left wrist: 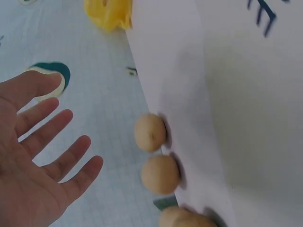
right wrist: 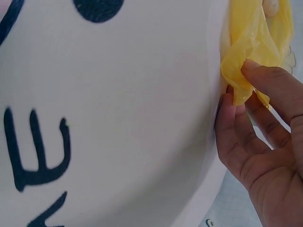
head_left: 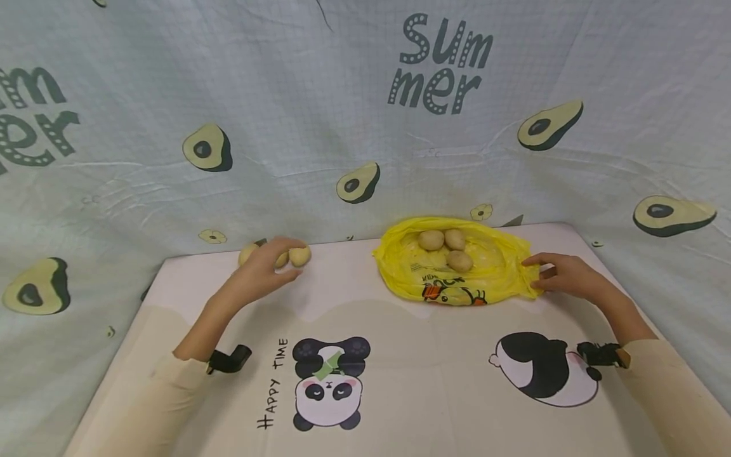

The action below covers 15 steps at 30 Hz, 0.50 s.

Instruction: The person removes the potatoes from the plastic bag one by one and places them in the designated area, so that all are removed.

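A yellow plastic bag (head_left: pixel 400 270) lies spread at the back right of the table, with a duck print on its front. Three potatoes (head_left: pixel 431 240) rest in it. My right hand (head_left: pixel 571 277) pinches the bag's right end between thumb and fingers, as the right wrist view confirms. At the back left, my left hand (head_left: pixel 264 270) hovers over several more potatoes (head_left: pixel 299 255), partly hiding them. In the left wrist view its fingers are spread and hold nothing, apart from the row of potatoes (left wrist: pixel 161 174).
The white table (head_left: pixel 411 355) carries panda drawings (head_left: pixel 328 397) and the words "Happy time". A cloth with avocado prints (head_left: pixel 297 114) hangs behind the table and along its sides. Dark straps with small devices (head_left: pixel 231 360) sit on both wrists.
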Available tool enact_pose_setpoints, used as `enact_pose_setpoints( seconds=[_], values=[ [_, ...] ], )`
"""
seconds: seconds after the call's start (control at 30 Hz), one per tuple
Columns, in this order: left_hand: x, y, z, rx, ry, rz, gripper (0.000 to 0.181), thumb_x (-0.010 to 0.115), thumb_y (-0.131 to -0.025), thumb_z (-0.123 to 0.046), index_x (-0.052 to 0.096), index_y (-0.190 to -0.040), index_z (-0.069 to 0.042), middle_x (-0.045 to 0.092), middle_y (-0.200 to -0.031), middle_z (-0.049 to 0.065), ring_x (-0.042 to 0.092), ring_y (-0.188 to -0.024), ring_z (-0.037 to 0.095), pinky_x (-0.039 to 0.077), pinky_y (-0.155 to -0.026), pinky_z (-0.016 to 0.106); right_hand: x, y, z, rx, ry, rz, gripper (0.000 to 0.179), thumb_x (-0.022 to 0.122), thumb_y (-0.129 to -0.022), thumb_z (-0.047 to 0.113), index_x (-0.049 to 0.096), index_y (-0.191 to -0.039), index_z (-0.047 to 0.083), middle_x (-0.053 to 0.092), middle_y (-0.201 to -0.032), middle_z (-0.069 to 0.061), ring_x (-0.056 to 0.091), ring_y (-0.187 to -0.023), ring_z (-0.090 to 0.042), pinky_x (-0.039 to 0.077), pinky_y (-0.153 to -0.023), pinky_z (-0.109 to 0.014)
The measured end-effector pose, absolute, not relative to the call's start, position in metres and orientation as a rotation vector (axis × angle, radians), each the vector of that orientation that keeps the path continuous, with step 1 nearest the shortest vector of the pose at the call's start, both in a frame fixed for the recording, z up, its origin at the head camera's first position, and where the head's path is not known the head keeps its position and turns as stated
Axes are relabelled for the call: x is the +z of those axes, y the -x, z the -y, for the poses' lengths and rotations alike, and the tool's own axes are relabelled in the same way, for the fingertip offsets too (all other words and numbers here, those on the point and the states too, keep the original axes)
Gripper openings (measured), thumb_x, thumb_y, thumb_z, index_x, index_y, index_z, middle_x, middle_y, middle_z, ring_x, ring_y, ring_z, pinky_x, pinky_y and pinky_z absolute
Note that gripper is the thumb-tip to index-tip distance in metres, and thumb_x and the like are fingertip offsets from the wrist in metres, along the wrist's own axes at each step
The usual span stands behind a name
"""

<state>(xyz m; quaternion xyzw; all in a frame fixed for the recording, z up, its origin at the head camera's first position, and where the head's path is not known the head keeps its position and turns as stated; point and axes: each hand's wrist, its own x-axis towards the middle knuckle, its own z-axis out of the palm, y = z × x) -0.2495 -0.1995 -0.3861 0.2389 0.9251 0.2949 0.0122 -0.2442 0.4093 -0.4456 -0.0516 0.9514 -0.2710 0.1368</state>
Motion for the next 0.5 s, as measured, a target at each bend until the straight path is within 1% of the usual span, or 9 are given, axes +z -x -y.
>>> enact_pose_setpoints(
  seconds=[0.07,0.27,0.37,0.5],
  values=[
    [-0.386,0.249,0.191,0.919,-0.734,-2.872,0.047,0.07,-0.096,-0.012,0.056,-0.139,-0.001,0.054,-0.143,0.021,0.046,-0.137,0.04,0.038,-0.111,0.057,-0.445,0.244,-0.409,-0.785,0.143,-2.752,0.053,0.078,-0.09,0.021,0.059,-0.135,0.0,0.06,-0.13,-0.03,0.062,-0.11,-0.046,0.06,-0.082,-0.045],
    [-0.384,0.25,0.169,0.875,-0.774,-2.859,0.049,0.071,-0.095,-0.014,0.056,-0.14,0.0,0.054,-0.145,0.019,0.047,-0.138,0.039,0.038,-0.113,0.054,-0.445,0.244,-0.409,-0.779,0.148,-2.753,0.054,0.078,-0.09,0.023,0.059,-0.136,0.0,0.06,-0.128,-0.03,0.062,-0.11,-0.045,0.06,-0.083,-0.045],
    [-0.382,0.25,0.158,0.899,-0.82,-2.829,0.048,0.071,-0.095,-0.013,0.056,-0.139,0.001,0.055,-0.144,0.02,0.049,-0.135,0.039,0.04,-0.111,0.054,-0.444,0.243,-0.408,-0.778,0.155,-2.754,0.055,0.078,-0.09,0.023,0.059,-0.135,0.0,0.059,-0.129,-0.032,0.062,-0.11,-0.046,0.06,-0.083,-0.046],
    [-0.382,0.253,0.143,0.912,-0.859,-2.812,0.047,0.071,-0.095,-0.015,0.058,-0.138,-0.001,0.057,-0.142,0.017,0.055,-0.129,0.038,0.047,-0.105,0.052,-0.445,0.243,-0.408,-0.782,0.158,-2.753,0.054,0.078,-0.09,0.023,0.058,-0.136,0.0,0.056,-0.133,-0.033,0.061,-0.112,-0.048,0.06,-0.084,-0.047]
  ],
)
